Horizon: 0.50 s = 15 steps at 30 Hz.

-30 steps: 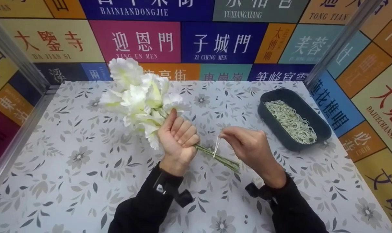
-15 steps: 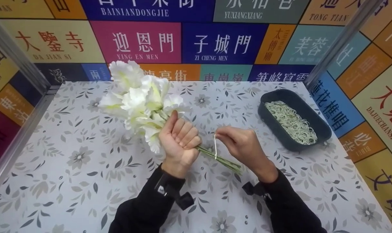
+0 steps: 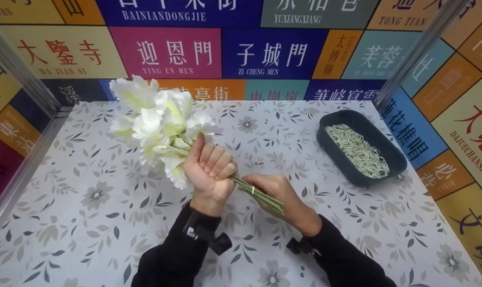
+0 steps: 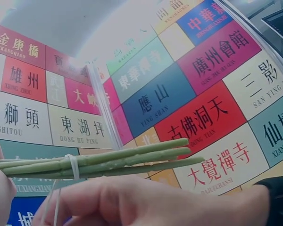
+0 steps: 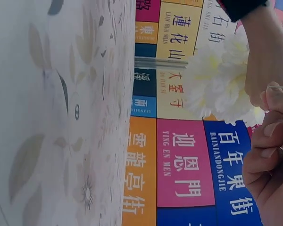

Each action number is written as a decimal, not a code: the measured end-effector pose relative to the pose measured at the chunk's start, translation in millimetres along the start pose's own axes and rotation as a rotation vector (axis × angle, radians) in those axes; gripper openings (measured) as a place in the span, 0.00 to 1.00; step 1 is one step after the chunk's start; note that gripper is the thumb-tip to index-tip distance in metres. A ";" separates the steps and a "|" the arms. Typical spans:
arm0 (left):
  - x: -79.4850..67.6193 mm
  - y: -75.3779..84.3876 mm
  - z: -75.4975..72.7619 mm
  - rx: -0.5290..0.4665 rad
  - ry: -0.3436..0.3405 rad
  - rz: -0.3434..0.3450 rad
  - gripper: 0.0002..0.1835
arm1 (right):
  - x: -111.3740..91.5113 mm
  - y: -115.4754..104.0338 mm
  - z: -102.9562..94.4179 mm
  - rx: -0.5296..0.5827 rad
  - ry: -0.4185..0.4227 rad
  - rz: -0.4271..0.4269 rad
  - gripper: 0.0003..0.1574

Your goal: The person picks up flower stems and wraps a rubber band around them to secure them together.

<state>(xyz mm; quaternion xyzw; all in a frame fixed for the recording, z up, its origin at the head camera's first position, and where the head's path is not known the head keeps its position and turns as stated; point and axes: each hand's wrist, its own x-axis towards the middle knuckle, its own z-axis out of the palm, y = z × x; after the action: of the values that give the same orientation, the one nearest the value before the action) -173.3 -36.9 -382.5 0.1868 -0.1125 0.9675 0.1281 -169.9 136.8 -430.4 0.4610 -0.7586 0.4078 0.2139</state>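
In the head view my left hand (image 3: 211,171) grips a bunch of white artificial flowers (image 3: 161,119) by the green stems (image 3: 267,199), thumb up toward the blossoms. The bunch leans up to the left and its stem ends point down to the right. A pale rubber band (image 3: 253,190) circles the stems just below my left fist. My right hand (image 3: 285,193) is on the far side of the stems, its fingers partly hidden by them. In the left wrist view, two strands of the band (image 4: 57,202) stretch down from the stems to my right fingers, which pinch them.
A dark rectangular tub (image 3: 378,142) with many pale rubber bands (image 3: 358,151) stands at the right on the flower-patterned table (image 3: 85,231). Panels with colourful lettering (image 3: 165,52) wall in the back and sides, joined by clear corner posts.
My right hand has moved left and down, from above the stems to behind them, taking the stretched band along. My left hand and the flowers have shifted slightly left.
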 end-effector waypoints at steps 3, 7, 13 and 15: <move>1.5 6.2 2.3 -0.002 -0.002 0.027 0.31 | -1.4 -7.2 8.0 0.038 -0.006 0.021 0.02; 3.4 13.2 2.6 -0.006 0.009 0.074 0.31 | -2.5 -15.5 16.8 0.135 0.000 0.080 0.02; 7.3 21.2 2.5 -0.013 0.022 0.164 0.31 | -3.6 -24.1 26.6 0.264 0.024 0.153 0.06; 8.3 23.2 2.3 -0.013 0.022 0.177 0.31 | -3.9 -26.4 28.6 0.243 0.035 0.160 0.06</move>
<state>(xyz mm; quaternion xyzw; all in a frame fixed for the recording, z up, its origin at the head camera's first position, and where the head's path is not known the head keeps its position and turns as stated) -186.7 -57.7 -381.1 0.1646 -0.1332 0.9763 0.0445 -143.6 109.2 -438.5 0.4145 -0.7341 0.5204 0.1364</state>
